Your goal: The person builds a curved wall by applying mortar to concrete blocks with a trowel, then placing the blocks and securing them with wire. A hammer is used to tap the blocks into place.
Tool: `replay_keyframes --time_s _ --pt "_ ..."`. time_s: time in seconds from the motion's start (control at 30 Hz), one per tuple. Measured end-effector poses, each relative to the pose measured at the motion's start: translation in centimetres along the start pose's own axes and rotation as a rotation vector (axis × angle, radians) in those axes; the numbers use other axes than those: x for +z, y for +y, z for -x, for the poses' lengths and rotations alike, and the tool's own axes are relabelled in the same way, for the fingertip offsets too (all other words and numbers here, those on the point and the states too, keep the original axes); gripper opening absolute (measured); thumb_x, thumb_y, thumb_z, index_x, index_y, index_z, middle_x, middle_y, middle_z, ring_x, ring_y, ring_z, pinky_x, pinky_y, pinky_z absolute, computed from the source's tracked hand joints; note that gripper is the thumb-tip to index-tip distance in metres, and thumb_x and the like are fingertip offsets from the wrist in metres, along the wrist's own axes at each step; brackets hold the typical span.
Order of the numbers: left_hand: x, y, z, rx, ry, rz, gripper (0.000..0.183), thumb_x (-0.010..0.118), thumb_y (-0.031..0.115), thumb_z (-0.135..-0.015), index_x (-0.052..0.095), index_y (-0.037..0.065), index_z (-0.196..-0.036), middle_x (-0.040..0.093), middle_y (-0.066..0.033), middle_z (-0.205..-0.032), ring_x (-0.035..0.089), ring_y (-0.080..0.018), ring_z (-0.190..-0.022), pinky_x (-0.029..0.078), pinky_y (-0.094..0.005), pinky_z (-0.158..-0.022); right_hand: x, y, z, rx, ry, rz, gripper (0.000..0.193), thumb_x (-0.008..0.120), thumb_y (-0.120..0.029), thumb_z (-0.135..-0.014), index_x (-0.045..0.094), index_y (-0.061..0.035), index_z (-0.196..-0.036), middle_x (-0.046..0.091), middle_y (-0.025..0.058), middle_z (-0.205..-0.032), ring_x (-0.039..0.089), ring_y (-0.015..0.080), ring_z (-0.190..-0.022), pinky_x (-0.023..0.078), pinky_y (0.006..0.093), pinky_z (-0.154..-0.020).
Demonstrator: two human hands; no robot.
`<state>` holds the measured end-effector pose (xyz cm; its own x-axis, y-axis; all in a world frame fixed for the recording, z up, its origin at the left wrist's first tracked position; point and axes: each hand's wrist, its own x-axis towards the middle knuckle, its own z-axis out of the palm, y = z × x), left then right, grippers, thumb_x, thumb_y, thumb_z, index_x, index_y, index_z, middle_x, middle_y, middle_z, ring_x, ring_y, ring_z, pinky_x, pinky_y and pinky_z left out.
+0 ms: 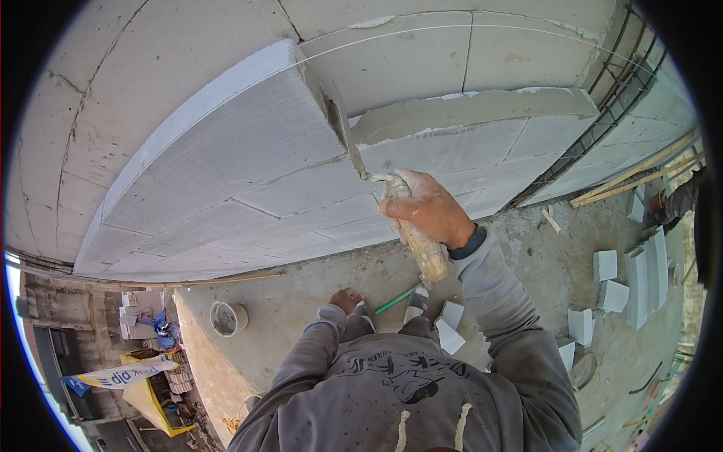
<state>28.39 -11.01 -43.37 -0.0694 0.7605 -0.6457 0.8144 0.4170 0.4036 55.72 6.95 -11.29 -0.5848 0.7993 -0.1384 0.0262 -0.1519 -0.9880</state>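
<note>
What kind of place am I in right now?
Most likely a building site: there's a partly built block wall, your right hand grips a trowel beside it, and loose blocks stand about on the floor.

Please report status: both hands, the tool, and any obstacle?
Right hand gripping wooden-handled metal trowel at end of raised grey rectangular block. Left hand low, no held object visible. Thin white string stretched nearby.

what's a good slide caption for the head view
Right hand holds a trowel by the end of a pale block.
</note>
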Motion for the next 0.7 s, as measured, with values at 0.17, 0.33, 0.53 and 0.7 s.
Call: replay_keyframes --time_s 0.17,0.33,0.53,0.7 --pt "-0.1 -0.9 1.4 0.055 -0.021 0.261 0.048 0.057 0.046 -0.084 0.065 0.005 -0.107 0.067 -0.0164 -0.102 0.063 -0.0309 -0.099 0.047 -0.0376 -0.087 3.6 5.9 0.7 -0.251 0.214 0.438 0.04 0.065 -0.024 -0.075 0.051 0.007 -0.096 0.059 0.016 -0.077 0.06 0.0271 -0.074 0.048 0.0354 -0.071" --pt "1.3 -10.1 2.5 -0.079 0.026 0.137 0.045 0.057 0.045 -0.085 0.065 0.008 -0.108 0.066 -0.0166 -0.105 0.062 -0.0322 -0.101 0.047 -0.0387 -0.088 6.8 9.2 6.5 0.146 -0.065 0.534 0.037 0.066 -0.023 -0.071 0.055 0.0024 -0.096 0.062 0.0198 -0.085 0.061 0.035 -0.078 0.047 0.0388 -0.072" --pt "3.9 -23.2 3.4 -0.12 -0.011 0.118 0.045 0.057 0.046 -0.084 0.066 0.01 -0.109 0.065 -0.0141 -0.109 0.06 -0.0341 -0.104 0.046 -0.0408 -0.09 12.9 23.5 5.2 0.418 -0.111 0.946 0.044 0.072 -0.022 -0.067 0.06 0.0017 -0.102 0.065 0.02 -0.098 0.063 0.0333 -0.089 0.049 0.0383 -0.077" --pt "4.2 -31.6 10.5 -0.349 0.164 0.486 0.045 0.057 0.046 -0.084 0.066 0.01 -0.109 0.064 -0.0149 -0.11 0.059 -0.0346 -0.105 0.045 -0.0413 -0.091 25.3 25.5 -2.3 0.493 -0.379 1.403 0.054 0.076 -0.029 -0.062 0.061 0.0009 -0.105 0.063 0.0246 -0.106 0.059 0.0357 -0.104 0.047 0.0388 -0.09"
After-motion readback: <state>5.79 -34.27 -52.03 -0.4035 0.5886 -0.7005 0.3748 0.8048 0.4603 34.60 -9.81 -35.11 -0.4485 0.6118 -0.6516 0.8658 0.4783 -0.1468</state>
